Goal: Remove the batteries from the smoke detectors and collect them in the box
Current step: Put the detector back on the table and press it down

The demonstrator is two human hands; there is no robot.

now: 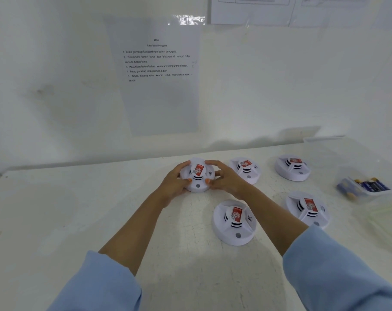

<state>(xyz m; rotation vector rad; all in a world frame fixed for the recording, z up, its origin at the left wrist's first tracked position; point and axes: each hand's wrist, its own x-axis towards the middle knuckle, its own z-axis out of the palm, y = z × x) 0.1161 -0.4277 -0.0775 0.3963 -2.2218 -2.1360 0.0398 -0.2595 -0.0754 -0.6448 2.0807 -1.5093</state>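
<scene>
A white wall (56, 63) fills the upper half of the frame, and a white table (56, 221) spreads across the lower half. A printed instruction sheet (159, 86) is taped to the wall just above centre, with more papers (258, 10) at the top right edge.

Two forearms in light blue sleeves, the left sleeve (101, 283) and the right sleeve (336, 272), reach in from the bottom corners toward the middle.

At the right edge sits a clear plastic box (380, 194). The rim of a larger clear container (325, 138) shows behind it, and I cannot tell whether one sits inside the other.

Five round white smoke detectors are on the table, each with a red label on top. The lower centre detector (234, 222) lies just under the right forearm, and the lower right detector (307, 208) is beside it, near the box. Further up are the upper middle detector (245, 169) and the upper right detector (292, 167).

The fifth, the held detector (198, 176), is at the centre of the frame between both hands. The left hand (175, 182) grasps its left side and the right hand (224, 178) its right side — fingers curled over the far rim, thumbs on the near edge. Whether it is resting on the table or lifted slightly cannot be told.

The batteries (367, 185) — dark blue with gold ends — lie in the small box.
</scene>
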